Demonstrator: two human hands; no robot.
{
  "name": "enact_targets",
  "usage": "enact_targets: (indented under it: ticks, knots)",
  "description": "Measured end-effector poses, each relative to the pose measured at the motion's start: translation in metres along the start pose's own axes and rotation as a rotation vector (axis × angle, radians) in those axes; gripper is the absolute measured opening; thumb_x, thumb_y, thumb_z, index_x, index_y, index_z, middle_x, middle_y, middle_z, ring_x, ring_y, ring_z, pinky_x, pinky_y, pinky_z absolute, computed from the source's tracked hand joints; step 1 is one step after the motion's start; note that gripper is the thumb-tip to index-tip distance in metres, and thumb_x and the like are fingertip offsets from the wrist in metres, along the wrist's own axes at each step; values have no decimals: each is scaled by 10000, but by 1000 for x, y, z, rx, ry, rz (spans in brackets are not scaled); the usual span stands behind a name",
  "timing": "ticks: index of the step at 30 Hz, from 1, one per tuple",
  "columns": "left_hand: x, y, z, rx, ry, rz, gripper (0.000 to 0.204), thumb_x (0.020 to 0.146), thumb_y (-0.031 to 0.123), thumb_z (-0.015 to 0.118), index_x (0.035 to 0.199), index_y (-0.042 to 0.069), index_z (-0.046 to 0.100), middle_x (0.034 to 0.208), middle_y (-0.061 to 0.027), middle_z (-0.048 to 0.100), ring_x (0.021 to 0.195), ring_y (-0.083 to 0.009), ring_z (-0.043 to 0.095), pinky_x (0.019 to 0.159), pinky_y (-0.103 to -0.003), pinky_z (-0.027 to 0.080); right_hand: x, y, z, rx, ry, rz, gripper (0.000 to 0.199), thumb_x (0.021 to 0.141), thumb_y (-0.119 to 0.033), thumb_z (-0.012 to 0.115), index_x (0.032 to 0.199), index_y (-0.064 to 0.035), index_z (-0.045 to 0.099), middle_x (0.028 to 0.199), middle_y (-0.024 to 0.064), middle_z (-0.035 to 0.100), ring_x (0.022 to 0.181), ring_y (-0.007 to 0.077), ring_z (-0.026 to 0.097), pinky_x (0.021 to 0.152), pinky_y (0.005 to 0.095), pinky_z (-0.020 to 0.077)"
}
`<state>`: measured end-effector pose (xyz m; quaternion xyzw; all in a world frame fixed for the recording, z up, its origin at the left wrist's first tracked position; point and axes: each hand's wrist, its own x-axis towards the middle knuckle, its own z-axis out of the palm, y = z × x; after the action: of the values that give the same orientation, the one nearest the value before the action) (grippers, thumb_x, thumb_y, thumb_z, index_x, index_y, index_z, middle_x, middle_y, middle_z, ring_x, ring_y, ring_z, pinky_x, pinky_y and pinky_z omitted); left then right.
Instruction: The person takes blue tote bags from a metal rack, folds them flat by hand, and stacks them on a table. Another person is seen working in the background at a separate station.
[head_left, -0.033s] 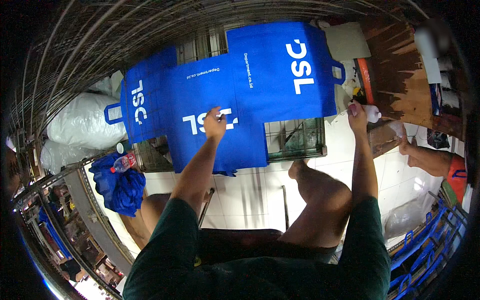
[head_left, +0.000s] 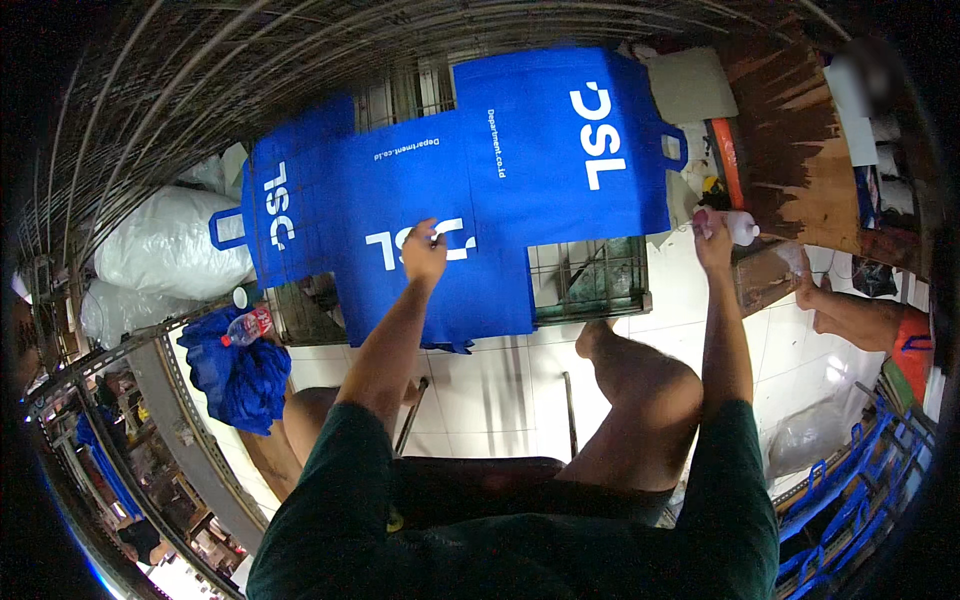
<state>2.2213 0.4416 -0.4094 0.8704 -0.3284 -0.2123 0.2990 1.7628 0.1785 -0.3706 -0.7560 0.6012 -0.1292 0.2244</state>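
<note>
White tile floor (head_left: 480, 390), wire rack (head_left: 590, 280); one flat blue bag (head_left: 470, 190); left hand (head_left: 424, 252) fingers pressed on it; right hand (head_left: 714, 232) gripping small white bottle (head_left: 738, 227).

At the left of your frame lie white sacks (head_left: 165, 245), and below them a heap of blue fabric (head_left: 235, 375) with a plastic bottle (head_left: 247, 326) on top. Another person's foot (head_left: 815, 300) shows at right, by a wooden bench (head_left: 800, 160).

head camera, looking down (fisheye), close
</note>
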Motion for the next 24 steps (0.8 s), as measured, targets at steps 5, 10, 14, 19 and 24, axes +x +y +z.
enact_targets:
  ticks: [5,10,14,19,24]
  knots:
    - [-17,-29,-82,15,-422,-144,464,738,226,687,1157,74,561,928,-140,663,792,-237,651,686,-328,505,-111,0,-23,385,95,26,412,788,-54,630,1189,-48,537,1068,148,591,916,223,598,782,322,483]
    - [-67,40,-167,-2,-589,55,600,751,320,710,1246,63,489,1077,-183,610,894,-242,618,772,-349,491,-213,9,-42,509,143,242,349,812,-52,616,1157,-42,564,962,120,621,863,186,598,722,295,497]
    - [-182,129,-231,-273,-687,167,620,756,241,723,1268,20,453,1105,-109,575,954,-200,561,822,-351,467,-264,-37,-97,541,169,305,319,836,-112,604,1141,-24,572,943,118,633,836,190,616,703,300,502]
    - [-306,91,-204,-530,-893,73,558,786,158,700,1287,96,462,1071,-65,598,876,-144,567,759,-299,473,-309,-119,-158,390,-110,13,646,753,-313,716,1291,-70,453,1253,243,457,1165,307,461,962,383,385]
    - [-302,60,-179,136,-929,378,675,741,356,722,1291,80,447,1018,-155,616,873,-226,610,759,-335,495,-329,-159,-213,349,-837,-54,1136,569,-505,789,1450,-213,134,1407,335,-195,1339,425,-156,1094,478,56]
